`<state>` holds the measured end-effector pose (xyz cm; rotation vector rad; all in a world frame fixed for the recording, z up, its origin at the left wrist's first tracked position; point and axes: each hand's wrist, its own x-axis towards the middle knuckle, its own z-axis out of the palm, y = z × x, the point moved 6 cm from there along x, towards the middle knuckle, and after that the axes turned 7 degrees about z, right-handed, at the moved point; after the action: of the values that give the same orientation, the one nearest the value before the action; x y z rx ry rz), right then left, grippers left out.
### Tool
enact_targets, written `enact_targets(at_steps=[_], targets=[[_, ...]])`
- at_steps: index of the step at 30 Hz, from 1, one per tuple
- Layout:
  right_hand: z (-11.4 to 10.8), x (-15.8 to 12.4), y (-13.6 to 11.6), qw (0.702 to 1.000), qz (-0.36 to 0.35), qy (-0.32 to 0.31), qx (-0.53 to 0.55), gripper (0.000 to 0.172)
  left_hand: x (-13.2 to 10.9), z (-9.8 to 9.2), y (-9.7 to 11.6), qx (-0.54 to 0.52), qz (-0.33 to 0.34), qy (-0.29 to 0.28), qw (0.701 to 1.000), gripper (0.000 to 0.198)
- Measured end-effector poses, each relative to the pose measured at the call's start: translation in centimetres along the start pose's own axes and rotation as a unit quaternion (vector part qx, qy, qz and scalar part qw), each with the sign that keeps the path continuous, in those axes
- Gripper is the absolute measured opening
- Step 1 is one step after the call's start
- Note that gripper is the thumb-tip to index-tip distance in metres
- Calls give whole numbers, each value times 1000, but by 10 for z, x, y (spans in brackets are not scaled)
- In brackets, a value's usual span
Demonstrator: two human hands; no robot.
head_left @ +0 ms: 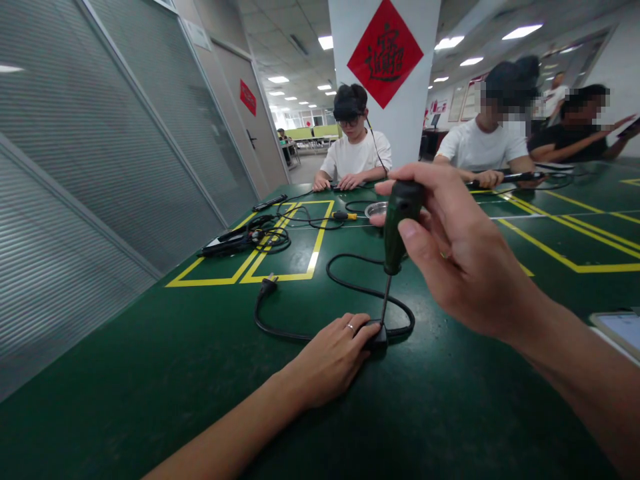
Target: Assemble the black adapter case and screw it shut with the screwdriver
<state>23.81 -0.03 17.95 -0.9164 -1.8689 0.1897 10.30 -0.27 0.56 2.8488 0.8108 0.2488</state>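
My right hand [450, 247] is wrapped round the dark green handle of a screwdriver [396, 233], held nearly upright. The screwdriver's shaft points down, and its tip meets a small black box [377, 337] on the green table. My left hand [337, 350], with a ring on one finger, presses the box from the left with its fingers closed on it. A black cable [283, 333] runs left from the box to a two-pin plug [269, 285]. More black cable [407, 313] curves out on the box's right and loops behind.
Beyond lie a yellow-handled screwdriver [345, 216], a metal dish [376, 211] and a tangle of black cables [250, 237] on the green table [175, 387]. A device with a screen [620, 328] is at the right edge. Several people sit across the table.
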Motion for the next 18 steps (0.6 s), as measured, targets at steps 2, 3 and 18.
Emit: enact_targets(at_steps=[2,3,18], targets=[[-1,-1,1,999,1,7,33,46,0,0,0,-1,-2,1,1000,42],[-3,-1,1,999,-5,21,27,45,-1,0,-1,-1,-3,2,1000,42],[-19,-1,3,995,12,86,-49,42,3,1,0,-2,-12,8,1000,40]])
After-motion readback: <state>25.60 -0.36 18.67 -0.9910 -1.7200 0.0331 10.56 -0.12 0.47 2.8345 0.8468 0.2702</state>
